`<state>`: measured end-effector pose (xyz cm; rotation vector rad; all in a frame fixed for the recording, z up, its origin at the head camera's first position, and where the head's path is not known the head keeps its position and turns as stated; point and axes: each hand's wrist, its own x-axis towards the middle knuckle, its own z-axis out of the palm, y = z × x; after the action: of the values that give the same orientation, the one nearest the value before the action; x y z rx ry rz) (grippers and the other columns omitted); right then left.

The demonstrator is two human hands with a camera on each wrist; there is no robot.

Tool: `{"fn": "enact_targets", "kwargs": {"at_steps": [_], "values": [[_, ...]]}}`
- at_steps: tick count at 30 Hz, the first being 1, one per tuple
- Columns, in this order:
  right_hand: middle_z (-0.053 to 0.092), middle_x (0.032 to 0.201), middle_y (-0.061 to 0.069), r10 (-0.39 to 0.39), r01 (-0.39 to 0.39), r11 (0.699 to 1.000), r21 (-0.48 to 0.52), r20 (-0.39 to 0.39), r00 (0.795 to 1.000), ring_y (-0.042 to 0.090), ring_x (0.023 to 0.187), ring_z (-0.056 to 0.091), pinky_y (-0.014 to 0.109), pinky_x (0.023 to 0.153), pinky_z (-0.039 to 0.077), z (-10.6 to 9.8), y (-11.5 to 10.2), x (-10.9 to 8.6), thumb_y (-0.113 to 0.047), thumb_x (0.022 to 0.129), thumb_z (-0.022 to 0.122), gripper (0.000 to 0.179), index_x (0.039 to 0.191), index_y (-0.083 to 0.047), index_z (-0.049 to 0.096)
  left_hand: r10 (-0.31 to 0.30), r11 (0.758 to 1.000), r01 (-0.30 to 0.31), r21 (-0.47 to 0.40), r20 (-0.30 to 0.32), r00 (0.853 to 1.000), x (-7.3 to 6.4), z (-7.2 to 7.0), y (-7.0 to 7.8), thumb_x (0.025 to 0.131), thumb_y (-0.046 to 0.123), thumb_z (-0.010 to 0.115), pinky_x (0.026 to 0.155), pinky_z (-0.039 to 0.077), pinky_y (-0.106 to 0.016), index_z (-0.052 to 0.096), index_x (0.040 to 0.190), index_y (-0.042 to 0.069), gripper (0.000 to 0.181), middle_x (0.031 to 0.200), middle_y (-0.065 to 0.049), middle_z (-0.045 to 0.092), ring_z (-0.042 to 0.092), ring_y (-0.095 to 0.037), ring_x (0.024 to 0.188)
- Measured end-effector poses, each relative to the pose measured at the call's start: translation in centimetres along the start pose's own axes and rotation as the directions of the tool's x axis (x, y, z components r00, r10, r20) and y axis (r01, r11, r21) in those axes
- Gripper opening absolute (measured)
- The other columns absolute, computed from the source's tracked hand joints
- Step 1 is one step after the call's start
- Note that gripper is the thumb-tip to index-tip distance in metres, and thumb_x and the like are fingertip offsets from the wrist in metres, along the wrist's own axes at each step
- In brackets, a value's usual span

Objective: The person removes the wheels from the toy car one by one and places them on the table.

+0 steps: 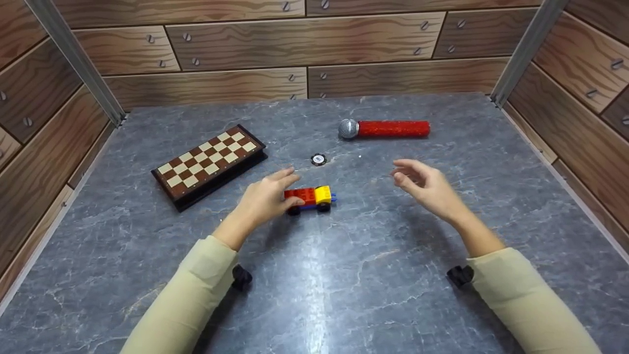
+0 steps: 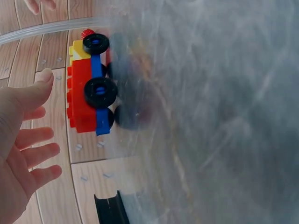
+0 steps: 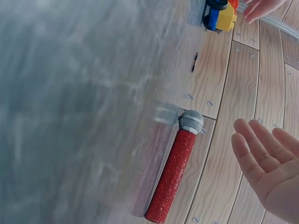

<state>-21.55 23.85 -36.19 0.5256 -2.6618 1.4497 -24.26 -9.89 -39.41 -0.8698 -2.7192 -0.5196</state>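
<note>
A toy truck (image 1: 308,197) of red, yellow and blue blocks with black wheels stands on the table, its yellow cab pointing right. Over its rear end hovers my left hand (image 1: 268,196), thumb and fingers spread apart. In the left wrist view the truck (image 2: 85,93) shows a gap between it and the left hand (image 2: 28,144). To the right, my right hand (image 1: 427,189) is held above the table with loosely bent fingers and nothing in them. In the right wrist view, the red microphone (image 3: 173,172) lies past the right hand (image 3: 271,168).
A folded chessboard box (image 1: 209,164) lies at an angle on the left of the grey marbled table (image 1: 373,305). Behind the truck is a small round black-and-white chip (image 1: 318,159). Wood-patterned walls (image 1: 304,44) enclose the back and sides.
</note>
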Motion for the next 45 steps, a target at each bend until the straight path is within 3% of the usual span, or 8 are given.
{"fn": "enact_targets", "kwargs": {"at_steps": [6, 13, 19, 34, 45], "values": [[0.063, 0.111, 0.016, 0.007, -0.008, 0.999, 0.041, 0.022, 1.0, 0.017, 0.094, 0.062, 0.02, 0.076, 0.05, 0.7, 1.0, 0.5, -0.026, 0.093, 0.058, 0.041, 0.126, -0.003, 0.054, 0.019, 1.0, -0.019, -0.021, -0.009, 1.0, -0.1, 0.8, 0.2, 0.082, 0.033, 0.072, 0.078, 0.052, -0.046, 0.06, 0.122, 0.009, 0.049, 0.126, -0.011, 0.057, 0.058, -0.03, 0.108], [0.063, 0.111, 0.018, -0.025, 0.022, 0.997, 0.075, 0.04, 0.999, 0.023, 0.095, 0.061, 0.026, 0.08, 0.05, 1.9, 0.8, 1.1, -0.018, 0.089, 0.065, 0.041, 0.124, 0.0, 0.055, 0.024, 0.999, -0.025, -0.029, -0.015, 1.0, -0.1, 1.0, 0.5, 0.081, 0.029, 0.073, 0.081, 0.052, -0.044, 0.062, 0.12, 0.011, 0.045, 0.122, -0.008, 0.06, 0.058, -0.027, 0.108], [0.064, 0.108, 0.016, -0.04, 0.036, 0.997, 0.061, 0.064, 0.997, 0.025, 0.095, 0.062, 0.032, 0.081, 0.05, 2.9, 0.5, 1.7, -0.016, 0.086, 0.067, 0.038, 0.119, 0.001, 0.058, 0.013, 0.999, -0.012, -0.046, 0.009, 1.0, 0.1, 1.1, 0.5, 0.081, 0.025, 0.073, 0.082, 0.051, -0.042, 0.062, 0.119, 0.011, 0.042, 0.118, -0.006, 0.061, 0.059, -0.025, 0.105], [0.064, 0.11, 0.013, -0.015, 0.01, 0.999, 0.039, 0.122, 0.992, 0.024, 0.091, 0.061, 0.029, 0.077, 0.05, 4.2, 0.0, 2.4, -0.019, 0.089, 0.064, 0.035, 0.118, -0.001, 0.06, -0.039, 0.993, 0.042, -0.108, 0.03, 0.999, 0.0, 1.4, 0.3, 0.079, 0.017, 0.075, 0.079, 0.052, -0.037, 0.066, 0.111, 0.011, 0.034, 0.106, -0.004, 0.065, 0.062, -0.021, 0.093], [0.064, 0.109, 0.015, -0.013, 0.004, 0.998, 0.061, 0.152, 0.988, 0.023, 0.09, 0.061, 0.03, 0.077, 0.051, 4.1, 0.2, 2.4, -0.022, 0.089, 0.064, 0.036, 0.118, -0.002, 0.06, -0.033, 0.969, 0.033, -0.245, 0.002, 0.999, 0.1, 1.9, -0.3, 0.077, 0.008, 0.075, 0.079, 0.051, -0.033, 0.068, 0.105, 0.006, 0.029, 0.102, -0.008, 0.066, 0.062, -0.019, 0.089]]}}
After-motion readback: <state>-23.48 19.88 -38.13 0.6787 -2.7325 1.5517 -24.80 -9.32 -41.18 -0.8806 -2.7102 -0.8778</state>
